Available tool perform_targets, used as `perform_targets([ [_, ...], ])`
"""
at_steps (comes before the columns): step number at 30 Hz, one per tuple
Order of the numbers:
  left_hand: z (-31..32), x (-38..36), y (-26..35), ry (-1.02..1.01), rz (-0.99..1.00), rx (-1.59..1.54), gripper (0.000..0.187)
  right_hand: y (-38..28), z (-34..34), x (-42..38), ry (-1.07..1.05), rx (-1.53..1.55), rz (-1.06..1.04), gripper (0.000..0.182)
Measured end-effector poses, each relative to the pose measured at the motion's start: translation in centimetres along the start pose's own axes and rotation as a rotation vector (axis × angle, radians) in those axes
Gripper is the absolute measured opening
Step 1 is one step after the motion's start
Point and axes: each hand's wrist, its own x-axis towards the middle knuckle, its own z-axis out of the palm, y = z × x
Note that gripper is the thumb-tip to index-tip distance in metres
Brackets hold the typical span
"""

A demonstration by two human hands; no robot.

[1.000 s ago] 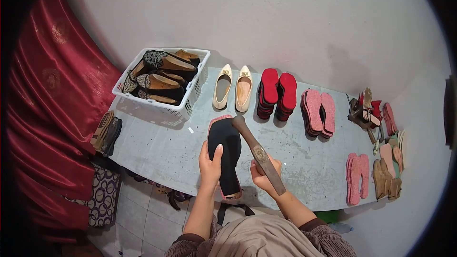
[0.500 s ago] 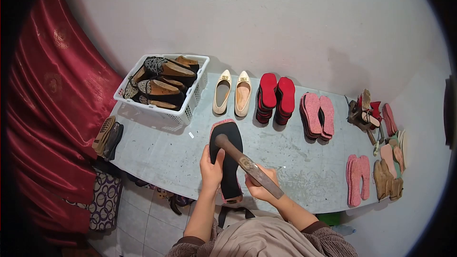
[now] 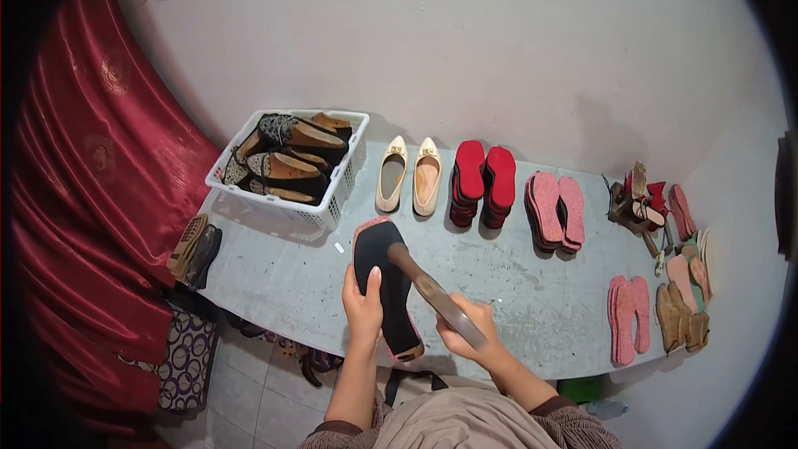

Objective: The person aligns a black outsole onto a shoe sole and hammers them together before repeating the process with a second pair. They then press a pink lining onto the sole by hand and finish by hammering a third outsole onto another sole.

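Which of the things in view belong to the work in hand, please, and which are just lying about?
Belonging to the job:
black insole, held in the left hand
hammer, gripped in the right hand
pink insole stacks, perhaps
red-topped stacks, perhaps

Seemingly just lying about:
cream shoes
white basket holding dark shoes
plastic bottle

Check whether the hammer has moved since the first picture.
Yes: the far end of the hammer has moved farther from the cream shoes and slightly left relative to them.

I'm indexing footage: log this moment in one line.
left hand: gripping flat black pink-edged sole; right hand: holding brown metal-headed hammer; hammer end: over sole, contact unclear
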Motion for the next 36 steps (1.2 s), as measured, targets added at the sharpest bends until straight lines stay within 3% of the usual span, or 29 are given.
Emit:
perform_targets([
  [2,-0.2,-0.3,0.2,0.023,0.017,0.007,0.022,-0.8,0.0,-0.7,0.07,0.02,-0.058,0.024],
  [8,-0.4,0.7,0.6,-0.048,-0.008,0.0,0.026,-1.7,0.0,0.4,0.062,0.045,0.074,0.022],
  [10,-0.5,0.9,0.2,-0.037,0.039,-0.038,0.027,-1.1,0.3,-0.3,0.145,-0.017,-0.112,0.027],
  [16,-0.8,1.7,1.8,-0.062,-0.014,-0.034,0.027,-2.4,1.4,0.3,0.098,-0.058,0.06,0.02],
  [19,-1.7,2.6,2.1,-0.07,0.038,-0.052,0.027,-3.0,2.4,-0.1,0.174,-0.031,-0.102,0.018],
  [22,-2.0,2.7,3.6,-0.078,0.057,-0.03,0.027,-4.6,2.7,0.6,0.015,0.013,0.029,0.017],
  [23,-2.3,3.0,3.8,-0.081,0.06,-0.031,0.027,-5.6,3.0,1.2,0.046,-0.023,0.078,0.008],
  [26,-2.8,4.6,4.7,-0.07,0.004,-0.069,0.027,-5.7,3.5,1.1,0.129,-0.057,-0.087,0.01],
  [30,-3.5,4.4,6.1,-0.051,0.008,-0.125,0.025,-6.9,4.6,1.0,0.08,0.01,0.016,0.013],
  [32,-3.8,4.5,6.6,-0.065,0.148,0.116,0.023,-7.7,4.6,1.5,0.09,0.0,0.018,0.014],
  [36,-4.9,4.9,6.2,-0.042,0.094,-0.043,0.022,-8.4,5.6,0.5,0.192,-0.014,-0.078,0.017],
])
